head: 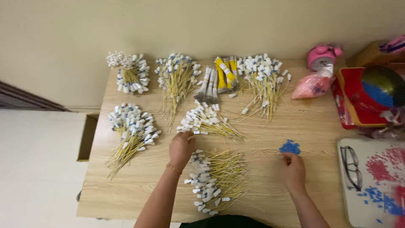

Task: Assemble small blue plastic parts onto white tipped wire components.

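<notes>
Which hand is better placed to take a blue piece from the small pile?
Right. The right hand has its fingertips at the blue pile, while the left hand is across the table at a white-tagged yellow bundle.

Running off the right edge: red box [354, 105], white tray [371, 185], dark ball [386, 86]. Lying too small to tell 1 from another: white caps in the near bundle [215, 179]. Hiding the fingertips of the left hand [181, 147] among the sticks [206, 122]. Blurring together beyond counting: blue bits [290, 147] beside the right hand [294, 169].
</notes>
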